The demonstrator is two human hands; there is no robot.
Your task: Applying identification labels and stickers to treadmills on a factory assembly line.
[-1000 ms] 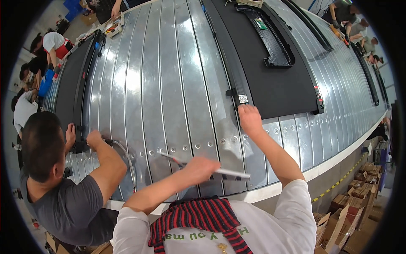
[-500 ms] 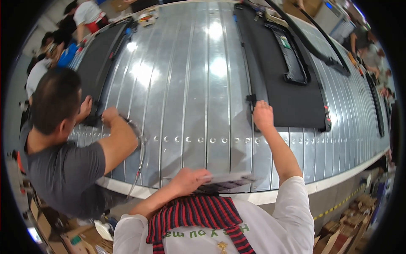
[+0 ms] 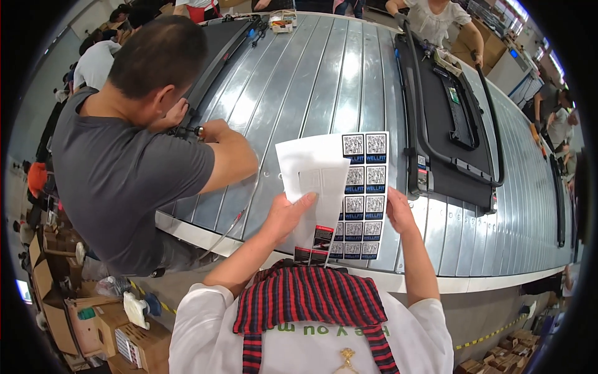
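My left hand [image 3: 288, 215] is closed on several sheets held upright over the near edge of the metal table. In front is a white sheet [image 3: 324, 187] with red and black labels [image 3: 321, 240] showing at its lower end. Behind it, to the right, a sticker sheet [image 3: 375, 206] carries rows of black-and-blue square code stickers. My right hand [image 3: 400, 209] has its fingers bent at the right edge of this sticker sheet, pinching it; the fingertips are partly hidden. To the right of my right hand lies a black treadmill-like deck [image 3: 445, 177].
A co-worker [image 3: 140, 137] leans in at the left, hands on another black deck [image 3: 215, 68]. Across the table, a person [image 3: 439, 22] grips a black tubular frame [image 3: 418, 106] lying over the right deck. A cable [image 3: 240, 215] hangs over the near edge. Cardboard boxes [image 3: 134, 340] stand lower left.
My right hand has left the right deck's near corner and come to the sticker sheet. The sheets have been raised and turned face-on. The tubular frame has come down over the right deck.
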